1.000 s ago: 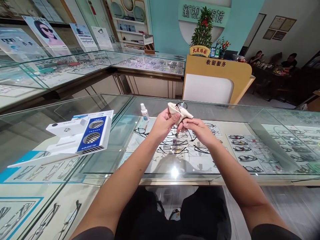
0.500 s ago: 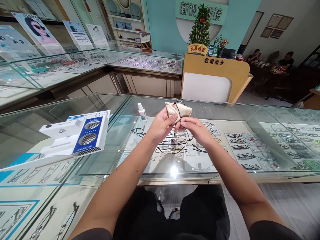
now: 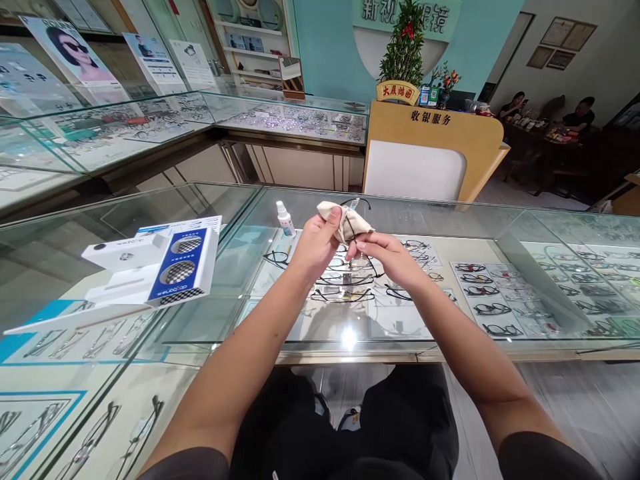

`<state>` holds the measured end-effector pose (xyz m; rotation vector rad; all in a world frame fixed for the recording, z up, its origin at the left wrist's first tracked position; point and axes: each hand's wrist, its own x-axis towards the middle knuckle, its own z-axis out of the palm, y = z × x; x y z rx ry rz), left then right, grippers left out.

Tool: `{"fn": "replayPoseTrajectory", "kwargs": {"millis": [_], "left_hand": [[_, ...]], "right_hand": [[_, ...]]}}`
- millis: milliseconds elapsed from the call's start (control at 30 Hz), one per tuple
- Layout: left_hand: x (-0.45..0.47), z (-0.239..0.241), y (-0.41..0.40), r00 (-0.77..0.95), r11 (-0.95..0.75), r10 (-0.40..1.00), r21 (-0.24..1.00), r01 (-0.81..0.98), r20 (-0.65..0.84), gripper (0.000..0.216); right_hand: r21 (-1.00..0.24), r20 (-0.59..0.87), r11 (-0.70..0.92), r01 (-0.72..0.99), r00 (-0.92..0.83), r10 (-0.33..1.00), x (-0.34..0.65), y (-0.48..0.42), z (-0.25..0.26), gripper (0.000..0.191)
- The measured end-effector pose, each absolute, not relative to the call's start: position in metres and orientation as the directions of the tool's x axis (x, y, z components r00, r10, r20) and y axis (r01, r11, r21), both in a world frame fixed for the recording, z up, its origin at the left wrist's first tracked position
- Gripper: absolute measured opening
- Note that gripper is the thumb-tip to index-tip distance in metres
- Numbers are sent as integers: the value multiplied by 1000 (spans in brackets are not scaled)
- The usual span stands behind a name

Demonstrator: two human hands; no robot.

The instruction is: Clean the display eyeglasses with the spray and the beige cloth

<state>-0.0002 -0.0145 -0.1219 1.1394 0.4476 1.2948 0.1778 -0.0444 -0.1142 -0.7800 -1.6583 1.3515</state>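
Above the glass counter, my left hand is closed around a cream cleaning cloth, its thumb pressing the cloth over a pair of eyeglasses. Most of the lens area is hidden under the cloth; a dark temple sticks out at the top and another hangs below. My right hand pinches the dark eyeglass frame at the cloth's lower right. A small white spray bottle stands upright on the counter, left of my hands.
White and blue boxes stand on the glass to the left. Inside the counter lie rows of eyeglasses. Beyond it is a wooden cashier desk with a plant. Two people sit at the far right.
The cloth has shifted slightly left and now folds differently over the glasses, baring more of the upper temple. Both hands keep their hold.
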Motion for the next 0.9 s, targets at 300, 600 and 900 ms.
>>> {"fn": "replayPoseTrajectory", "kwargs": {"millis": [300, 600, 900], "left_hand": [[4, -120, -19, 339, -2, 907, 807, -591, 251, 55], [5, -132, -14, 151, -169, 946, 833, -527, 288, 48], [0, -125, -17, 232, -138, 928, 847, -513, 291, 44]], "right_hand": [[-953, 300, 288, -90, -400, 866, 183, -41, -111, 39], [-957, 291, 262, -126, -388, 875, 184, -39, -115, 36], [-961, 275, 236, -143, -424, 863, 185, -39, -115, 36]]}}
